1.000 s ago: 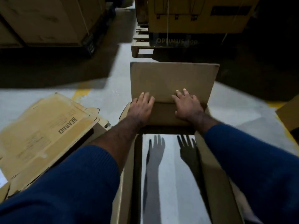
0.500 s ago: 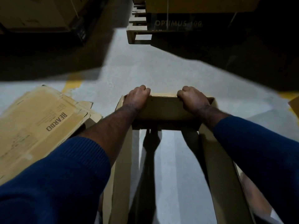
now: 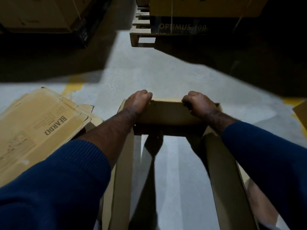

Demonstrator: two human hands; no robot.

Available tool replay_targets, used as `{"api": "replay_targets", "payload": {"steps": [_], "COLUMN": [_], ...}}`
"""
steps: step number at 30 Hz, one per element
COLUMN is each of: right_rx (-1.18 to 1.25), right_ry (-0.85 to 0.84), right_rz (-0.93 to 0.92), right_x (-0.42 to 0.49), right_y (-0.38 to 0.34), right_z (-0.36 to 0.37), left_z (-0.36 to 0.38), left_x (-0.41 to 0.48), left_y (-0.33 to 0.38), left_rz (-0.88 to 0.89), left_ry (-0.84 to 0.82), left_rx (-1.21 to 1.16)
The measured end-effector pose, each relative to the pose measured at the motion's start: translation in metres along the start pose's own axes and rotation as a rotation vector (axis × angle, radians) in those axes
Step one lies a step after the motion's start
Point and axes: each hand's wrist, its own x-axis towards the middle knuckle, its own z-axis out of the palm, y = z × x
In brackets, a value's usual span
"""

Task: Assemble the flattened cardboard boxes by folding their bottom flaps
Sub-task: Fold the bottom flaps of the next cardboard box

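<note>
An opened brown cardboard box (image 3: 167, 112) stands on the grey floor right below me, and I look down through its open inside to the floor. Its far flap is folded down inward. My left hand (image 3: 137, 102) curls over the far edge at the left corner. My right hand (image 3: 198, 103) grips the same edge at the right corner. The long side walls (image 3: 123, 171) run back toward me on both sides. My fingertips are hidden behind the far edge.
A stack of flattened boxes printed "BEARDO" (image 3: 38, 123) lies on the floor at the left. A wooden pallet (image 3: 141, 30) with cartons stands ahead, more big cartons (image 3: 41, 14) at the far left. Another cardboard piece (image 3: 300, 112) shows at the right edge.
The far flap stood upright with my flat hands on it. It has since been folded down, and both hands now curl over the box's far edge. The view has tilted downward.
</note>
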Motion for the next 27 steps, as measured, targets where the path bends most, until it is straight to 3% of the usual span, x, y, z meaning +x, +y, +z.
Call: {"api": "replay_targets", "payload": {"steps": [5, 9, 19, 23, 27], "right_rx": [-0.068, -0.147, -0.070, -0.092, -0.113], "right_ry": [0.034, 0.070, -0.054, -0.055, -0.047], "right_rz": [0.039, 0.076, 0.228, 0.208, 0.097], "right_x": [-0.018, -0.030, -0.019, -0.021, -0.013], "right_y": [0.034, 0.051, 0.040, 0.040, 0.034], "right_z": [-0.002, -0.007, -0.020, -0.020, -0.018], "left_z": [0.008, 0.004, -0.010, -0.008, -0.008], "left_x": [-0.008, -0.015, -0.007, -0.008, 0.003], "left_y": [-0.029, -0.034, -0.032, -0.032, -0.015], "left_rz": [-0.035, -0.166, -0.257, -0.204, -0.004], "left_ry": [0.034, 0.098, -0.019, 0.009, -0.053], "left_rx": [0.062, 0.034, -0.023, 0.065, 0.026]}}
